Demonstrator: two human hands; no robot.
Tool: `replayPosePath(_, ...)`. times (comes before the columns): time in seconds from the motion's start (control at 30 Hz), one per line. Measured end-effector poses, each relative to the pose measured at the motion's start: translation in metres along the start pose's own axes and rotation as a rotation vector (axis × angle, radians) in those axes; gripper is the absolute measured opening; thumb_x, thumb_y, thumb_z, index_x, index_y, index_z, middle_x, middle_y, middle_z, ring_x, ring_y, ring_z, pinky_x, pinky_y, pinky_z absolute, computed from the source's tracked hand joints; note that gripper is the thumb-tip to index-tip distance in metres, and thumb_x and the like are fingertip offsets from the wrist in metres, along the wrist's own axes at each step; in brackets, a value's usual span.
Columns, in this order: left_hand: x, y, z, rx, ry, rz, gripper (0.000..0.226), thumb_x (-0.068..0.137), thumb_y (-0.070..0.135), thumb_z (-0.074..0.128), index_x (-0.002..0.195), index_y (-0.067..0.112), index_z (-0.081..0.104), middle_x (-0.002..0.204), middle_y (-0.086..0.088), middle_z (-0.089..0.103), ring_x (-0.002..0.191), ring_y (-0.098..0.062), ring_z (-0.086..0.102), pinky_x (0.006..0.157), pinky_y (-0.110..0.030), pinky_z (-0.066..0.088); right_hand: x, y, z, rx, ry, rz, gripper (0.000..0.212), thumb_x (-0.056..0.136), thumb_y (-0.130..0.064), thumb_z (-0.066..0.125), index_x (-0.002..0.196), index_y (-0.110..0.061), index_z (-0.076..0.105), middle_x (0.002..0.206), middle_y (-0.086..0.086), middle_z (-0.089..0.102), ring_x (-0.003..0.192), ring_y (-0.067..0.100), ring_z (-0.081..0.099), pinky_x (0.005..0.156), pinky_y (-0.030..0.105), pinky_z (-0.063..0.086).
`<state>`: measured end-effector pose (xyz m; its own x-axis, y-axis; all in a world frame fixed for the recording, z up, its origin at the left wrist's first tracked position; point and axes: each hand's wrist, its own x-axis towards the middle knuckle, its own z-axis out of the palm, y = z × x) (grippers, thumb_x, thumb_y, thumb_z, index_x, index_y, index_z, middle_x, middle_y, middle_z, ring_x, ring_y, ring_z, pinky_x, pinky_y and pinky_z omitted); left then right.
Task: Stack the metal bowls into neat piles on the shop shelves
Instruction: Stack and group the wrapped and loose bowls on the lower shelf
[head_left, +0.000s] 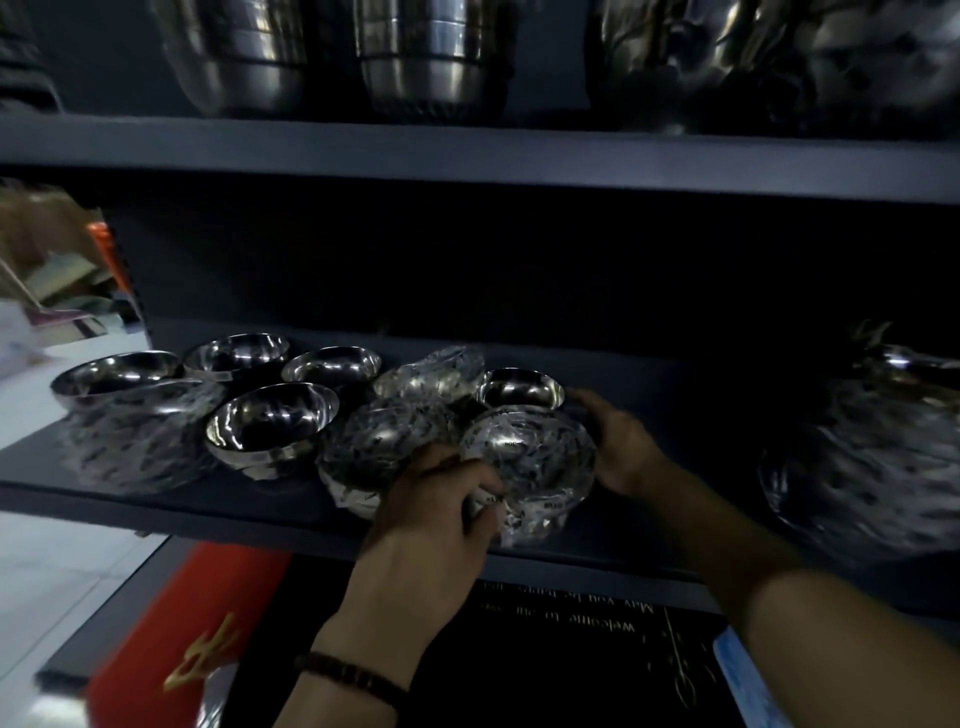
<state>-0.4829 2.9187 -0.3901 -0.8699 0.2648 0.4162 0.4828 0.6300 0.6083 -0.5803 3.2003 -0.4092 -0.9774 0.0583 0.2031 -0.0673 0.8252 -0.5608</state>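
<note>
Several shiny metal bowls stand on the dark shelf (260, 506). Some are bare, like the front one (270, 421); others are wrapped in crinkled plastic. A wrapped pile of bowls (535, 462) sits at the shelf's front. My left hand (441, 499) grips its near left side and my right hand (618, 441) cups its right side. Another wrapped pile (369, 441) touches it on the left. A small bare bowl (521, 388) stands just behind it. A large wrapped pile (135, 426) is at the left end.
A big wrapped stack of bowls (878, 467) fills the shelf's right end. Large steel pots (431, 57) stand on the shelf above. Below are a red box (171, 629) and a black mat with lettering (561, 670). Cardboard clutter (47, 270) lies left.
</note>
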Motion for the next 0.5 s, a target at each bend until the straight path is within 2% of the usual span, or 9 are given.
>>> replayPosePath(0.1, 0.003, -0.001, 0.001, 0.000, -0.013, 0.021, 0.018, 0.093, 0.033, 0.079, 0.096, 0.038, 0.062, 0.107, 0.017, 0.054, 0.096, -0.004, 0.058, 0.086, -0.035, 0.054, 0.018, 0.014, 0.002, -0.132, -0.079, -0.042, 0.084, 0.075, -0.049, 0.077, 0.149, -0.051, 0.039, 0.146, -0.005, 0.062, 0.139, 0.026, 0.053, 0.120, 0.040, 0.037)
replayPosePath(0.17, 0.003, -0.002, 0.000, -0.008, -0.030, 0.022, 0.018, 0.094, 0.032, 0.078, 0.097, 0.038, 0.061, 0.106, 0.016, 0.055, 0.094, -0.006, 0.059, 0.085, -0.038, 0.054, 0.025, 0.024, 0.004, -0.164, -0.072, -0.027, 0.067, 0.073, -0.052, 0.073, 0.133, -0.056, 0.043, 0.134, -0.001, 0.066, 0.128, 0.024, 0.059, 0.114, 0.032, 0.040)
replayPosePath(0.23, 0.004, -0.002, -0.001, -0.022, -0.039, 0.025, 0.017, 0.095, 0.031, 0.077, 0.096, 0.037, 0.061, 0.106, 0.015, 0.055, 0.094, -0.006, 0.059, 0.084, -0.037, 0.054, 0.023, 0.025, 0.002, -0.225, -0.034, -0.027, 0.045, 0.081, -0.041, 0.071, 0.118, -0.052, 0.046, 0.124, 0.001, 0.069, 0.118, 0.024, 0.064, 0.108, 0.028, 0.038)
replayPosePath(0.33, 0.003, -0.001, 0.000, -0.033, -0.029, 0.029, 0.018, 0.094, 0.030, 0.078, 0.097, 0.036, 0.062, 0.107, 0.016, 0.058, 0.093, -0.004, 0.060, 0.084, -0.032, 0.053, 0.002, 0.014, -0.007, -0.239, 0.072, -0.019, 0.025, 0.094, -0.026, 0.068, 0.111, -0.038, 0.055, 0.111, 0.005, 0.072, 0.102, 0.030, 0.068, 0.096, 0.023, 0.037)
replayPosePath(0.4, 0.003, 0.000, -0.001, -0.040, -0.032, 0.025, 0.018, 0.094, 0.029, 0.078, 0.097, 0.036, 0.062, 0.107, 0.016, 0.058, 0.093, -0.004, 0.060, 0.084, -0.031, 0.053, -0.020, 0.005, -0.016, -0.207, 0.163, -0.031, 0.024, 0.094, -0.014, 0.069, 0.114, -0.024, 0.064, 0.099, 0.000, 0.075, 0.098, 0.032, 0.069, 0.091, 0.023, 0.037)
replayPosePath(0.43, 0.003, 0.001, -0.001, -0.037, -0.034, 0.026, 0.017, 0.094, 0.029, 0.078, 0.096, 0.036, 0.062, 0.106, 0.015, 0.059, 0.093, -0.005, 0.060, 0.083, -0.031, 0.053, -0.032, 0.002, -0.021, -0.155, 0.214, -0.008, 0.027, 0.092, -0.007, 0.070, 0.113, -0.023, 0.066, 0.094, -0.004, 0.074, 0.096, 0.030, 0.069, 0.089, 0.024, 0.042)
replayPosePath(0.5, 0.002, 0.002, -0.002, -0.029, -0.037, 0.030, 0.016, 0.094, 0.029, 0.078, 0.094, 0.035, 0.063, 0.105, 0.015, 0.059, 0.090, -0.005, 0.061, 0.081, -0.032, 0.054, -0.062, -0.001, -0.031, -0.014, 0.292, 0.051, 0.032, 0.091, 0.001, 0.070, 0.096, -0.029, 0.063, 0.084, -0.013, 0.069, 0.087, 0.020, 0.069, 0.078, 0.020, 0.047)
